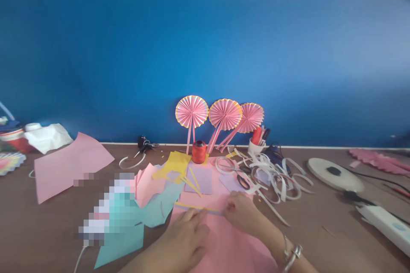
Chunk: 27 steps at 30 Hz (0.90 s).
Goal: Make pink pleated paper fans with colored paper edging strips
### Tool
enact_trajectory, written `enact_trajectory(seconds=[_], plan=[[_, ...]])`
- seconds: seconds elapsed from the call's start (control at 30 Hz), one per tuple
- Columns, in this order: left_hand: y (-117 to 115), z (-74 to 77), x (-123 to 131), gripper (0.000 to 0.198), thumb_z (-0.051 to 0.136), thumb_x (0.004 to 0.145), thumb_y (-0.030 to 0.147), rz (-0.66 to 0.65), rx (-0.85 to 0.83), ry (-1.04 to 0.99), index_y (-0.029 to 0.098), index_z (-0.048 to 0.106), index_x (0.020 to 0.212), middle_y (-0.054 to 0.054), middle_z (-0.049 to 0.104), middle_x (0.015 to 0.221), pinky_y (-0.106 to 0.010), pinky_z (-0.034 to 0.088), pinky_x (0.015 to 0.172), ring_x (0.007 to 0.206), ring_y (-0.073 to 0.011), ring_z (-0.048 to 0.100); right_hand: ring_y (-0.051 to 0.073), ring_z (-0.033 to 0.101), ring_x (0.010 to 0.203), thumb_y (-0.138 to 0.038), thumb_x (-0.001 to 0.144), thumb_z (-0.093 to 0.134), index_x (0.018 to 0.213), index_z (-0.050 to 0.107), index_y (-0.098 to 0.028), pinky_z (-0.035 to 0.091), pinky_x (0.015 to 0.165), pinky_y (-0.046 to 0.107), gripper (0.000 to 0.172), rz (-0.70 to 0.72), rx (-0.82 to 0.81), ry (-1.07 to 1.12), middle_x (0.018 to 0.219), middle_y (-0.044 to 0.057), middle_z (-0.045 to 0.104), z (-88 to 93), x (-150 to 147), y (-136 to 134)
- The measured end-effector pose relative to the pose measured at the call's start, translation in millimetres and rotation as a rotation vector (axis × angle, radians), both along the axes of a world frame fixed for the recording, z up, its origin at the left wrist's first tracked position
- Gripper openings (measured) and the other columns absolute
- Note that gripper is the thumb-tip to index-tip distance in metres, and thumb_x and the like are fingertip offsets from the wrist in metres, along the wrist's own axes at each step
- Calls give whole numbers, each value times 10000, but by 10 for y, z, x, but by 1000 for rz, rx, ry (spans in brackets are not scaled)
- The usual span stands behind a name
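A large pink paper sheet (pixel 221 239) lies before me, with a narrow yellow and lilac strip (pixel 208 210) running across it along a folded edge. My left hand (pixel 188 236) is closed at the left part of this edge, its fingertips pressing the strip and its thumb near the sheet. At the right end, my right hand (pixel 241 213) has its fingers curled down on the same edge. Just beyond are lilac paper squares (pixel 206 179), thin yellow strips (pixel 195 181) and black-handled scissors (pixel 243 182), partly covered by paper offcuts.
Three pleated pink paper fans (pixel 192 111) lean on the blue partition (pixel 128 59) behind a red thread spool (pixel 199 153). Curled white strips (pixel 278 179) heap at the right, near a round white disc (pixel 333 175). Teal paper (pixel 128 239) and a pink sheet (pixel 67 168) lie left.
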State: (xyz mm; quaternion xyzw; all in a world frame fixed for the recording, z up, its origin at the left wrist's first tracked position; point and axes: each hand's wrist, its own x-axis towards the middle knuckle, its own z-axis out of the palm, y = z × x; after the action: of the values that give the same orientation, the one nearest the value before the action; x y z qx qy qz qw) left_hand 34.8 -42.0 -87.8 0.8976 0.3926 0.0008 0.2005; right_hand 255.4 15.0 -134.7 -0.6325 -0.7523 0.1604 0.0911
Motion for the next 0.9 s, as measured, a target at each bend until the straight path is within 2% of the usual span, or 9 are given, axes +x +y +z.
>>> enact_trajectory(seconds=[0.5, 0.9], plan=[[25, -272, -17, 292, 555, 852, 327, -42, 171, -34, 205, 549, 1118, -70, 395, 1435, -398, 366, 1002, 1198, -266, 393, 177, 531, 748, -110, 639, 491, 585, 587, -163, 335, 668, 258, 122, -12, 14, 22, 722, 51, 598, -75, 12, 19], [11, -135, -15, 286, 493, 892, 349, -63, 194, -12, 176, 566, 1107, -92, 432, 1404, -367, 373, 985, 1142, -252, 432, 193, 539, 741, -100, 646, 482, 589, 615, -158, 322, 667, 268, 155, 35, 82, -62, 714, 73, 614, -77, -12, 5]])
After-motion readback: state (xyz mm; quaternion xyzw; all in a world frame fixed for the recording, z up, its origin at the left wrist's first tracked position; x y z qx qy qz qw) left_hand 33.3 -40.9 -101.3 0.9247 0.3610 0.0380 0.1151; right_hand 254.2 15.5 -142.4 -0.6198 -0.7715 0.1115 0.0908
